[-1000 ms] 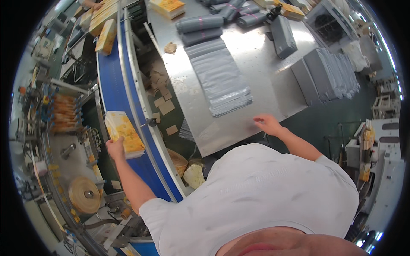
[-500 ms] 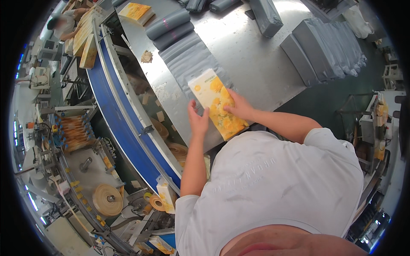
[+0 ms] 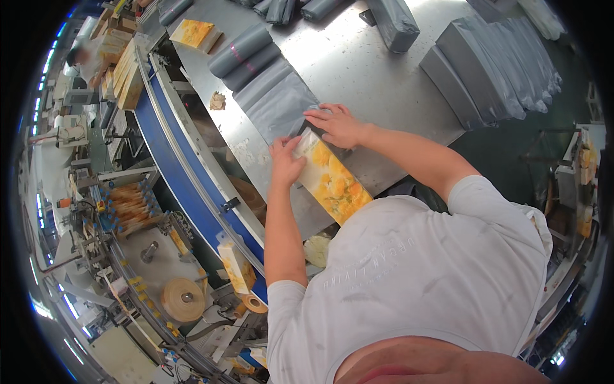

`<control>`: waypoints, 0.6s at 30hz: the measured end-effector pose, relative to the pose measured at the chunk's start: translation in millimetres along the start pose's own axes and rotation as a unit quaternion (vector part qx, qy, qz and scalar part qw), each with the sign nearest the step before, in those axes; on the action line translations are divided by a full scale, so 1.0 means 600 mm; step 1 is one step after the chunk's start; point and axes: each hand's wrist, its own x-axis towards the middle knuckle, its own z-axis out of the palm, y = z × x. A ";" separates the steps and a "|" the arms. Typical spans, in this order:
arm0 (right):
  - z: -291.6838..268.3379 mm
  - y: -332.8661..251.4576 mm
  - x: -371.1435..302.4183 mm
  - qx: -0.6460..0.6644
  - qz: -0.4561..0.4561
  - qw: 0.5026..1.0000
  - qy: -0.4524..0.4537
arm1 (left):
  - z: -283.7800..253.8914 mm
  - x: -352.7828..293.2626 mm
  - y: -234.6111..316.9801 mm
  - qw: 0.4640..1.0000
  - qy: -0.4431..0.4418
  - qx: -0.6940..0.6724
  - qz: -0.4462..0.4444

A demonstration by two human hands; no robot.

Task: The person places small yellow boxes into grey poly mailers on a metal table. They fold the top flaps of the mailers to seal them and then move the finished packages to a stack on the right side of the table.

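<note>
A long pack with yellow flower print (image 3: pixel 332 179) lies slanted on the metal table, its near end against my shirt. At its far end is the edge of a grey plastic bag (image 3: pixel 278 105), the front one of an overlapping row. My left hand (image 3: pixel 286 160) is closed at the bag's left edge, fingertips bent beside the pack's corner. Across the right corner of the bag edge reaches my right hand (image 3: pixel 340 127), with fingers bent over the film and thumb lower, near the pack. Part of the bag's mouth is hidden under my fingers.
Grey rolls (image 3: pixel 240 51) lie behind the bags. Grey-wrapped bundles (image 3: pixel 492 70) stand at right, another flowered pack (image 3: pixel 197 35) at far left. A blue conveyor (image 3: pixel 173 150) runs along the left, with a pack (image 3: pixel 235 262) at its near end. A person (image 3: pixel 86 57) stands far left.
The pack has come down off the bags toward my body. My hands have left its sides and moved to the grey bag's edge, the right one going further up and left.
</note>
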 end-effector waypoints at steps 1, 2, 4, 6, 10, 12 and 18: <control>-0.015 0.004 -0.006 0.035 -0.004 0.999 0.024 | -0.010 0.012 0.065 0.998 0.011 0.069 -0.006; -0.026 -0.002 -0.016 0.018 -0.013 1.000 -0.001 | -0.011 0.017 0.105 0.990 0.027 0.140 -0.017; -0.034 -0.034 -0.048 -0.016 -0.045 0.997 -0.055 | 0.036 0.014 0.080 0.988 0.080 0.048 -0.124; -0.006 -0.038 -0.060 0.050 -0.090 0.994 0.024 | 0.100 -0.007 0.016 0.957 0.232 -0.091 -0.150; 0.041 0.000 -0.039 0.202 0.006 0.952 0.228 | 0.126 -0.099 0.029 0.978 0.137 -0.136 -0.078; 0.063 0.010 -0.020 0.165 0.071 0.960 0.214 | 0.120 -0.130 0.015 0.981 0.134 -0.139 0.021; 0.088 0.030 0.006 -0.005 0.125 0.987 0.101 | 0.079 -0.072 -0.020 0.958 0.257 -0.032 -0.125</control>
